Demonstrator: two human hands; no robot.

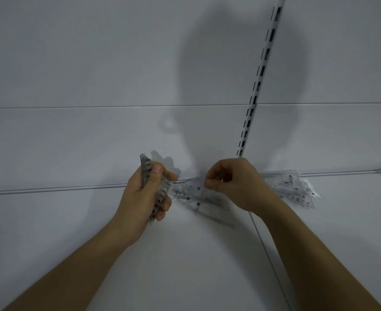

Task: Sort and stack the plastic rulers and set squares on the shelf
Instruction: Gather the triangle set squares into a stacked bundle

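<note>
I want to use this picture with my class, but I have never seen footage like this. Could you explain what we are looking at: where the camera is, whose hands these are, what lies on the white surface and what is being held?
There is one picture, taken by a wide-angle camera worn on a person's head, looking forward and down. No machine is involved: the two bare arms reaching in from the bottom are that person's own.

The white surface is a shop-style shelf, with a white back panel and a slotted metal upright behind it.

The left hand grips a bundle of clear plastic rulers, held roughly upright. The right hand pinches the edge of a clear set square between thumb and fingers; whether it rests on the shelf is hard to tell. Further right, partly hidden by the wrist, lies a loose pile of clear set squares.

The dark shape on the back panel is the person's shadow.
</note>
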